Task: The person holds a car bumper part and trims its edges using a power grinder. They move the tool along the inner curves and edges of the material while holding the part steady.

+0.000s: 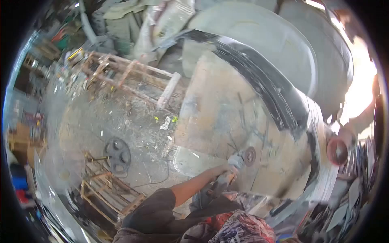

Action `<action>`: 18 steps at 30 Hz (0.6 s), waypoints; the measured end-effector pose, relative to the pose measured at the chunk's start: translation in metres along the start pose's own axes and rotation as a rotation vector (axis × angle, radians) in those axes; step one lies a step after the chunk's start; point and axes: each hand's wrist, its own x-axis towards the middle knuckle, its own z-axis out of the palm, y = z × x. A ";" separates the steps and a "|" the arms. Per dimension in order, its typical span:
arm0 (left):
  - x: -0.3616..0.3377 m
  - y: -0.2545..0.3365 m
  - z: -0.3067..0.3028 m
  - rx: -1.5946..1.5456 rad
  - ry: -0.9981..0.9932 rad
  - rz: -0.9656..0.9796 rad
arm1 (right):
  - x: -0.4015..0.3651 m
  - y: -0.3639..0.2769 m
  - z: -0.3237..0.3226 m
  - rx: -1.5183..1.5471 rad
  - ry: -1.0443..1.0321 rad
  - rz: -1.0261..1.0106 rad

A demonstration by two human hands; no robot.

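- The left arm is stretched out from the bottom of the view, bare below a dark sleeve.
- The left hand (pixel 226 175) is closed tight around a grinder (pixel 242 160).
- The grinder's round disc (pixel 250 156) is pressed flat on a big curved car panel (pixel 227 105).
- The panel is covered in dull, patchy tan filler, and a shiny black strip (pixel 267 85) is seen along its top.
- The right hand (pixel 344 135) is seen at the panel's right edge, by a red round thing (pixel 337 152).
- The right fingers are blurred, so their state cannot be told.
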 end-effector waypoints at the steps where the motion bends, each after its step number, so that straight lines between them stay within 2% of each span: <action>1: 0.002 0.003 -0.003 -0.006 -0.001 0.040 | 0.015 -0.013 -0.012 -0.032 0.000 -0.034; 3: 0.002 0.000 0.001 -0.022 0.009 -0.016 | 0.026 -0.032 -0.026 -0.071 0.010 -0.078; 6: -0.003 -0.003 0.008 0.012 0.011 0.006 | 0.020 -0.042 -0.030 -0.103 0.027 -0.111; 9: -0.002 -0.006 0.009 0.071 0.084 -0.012 | 0.012 -0.041 -0.034 -0.127 0.050 -0.125; 18: 0.001 -0.010 0.005 0.101 0.050 -0.044 | -0.008 -0.033 -0.029 -0.173 0.115 -0.156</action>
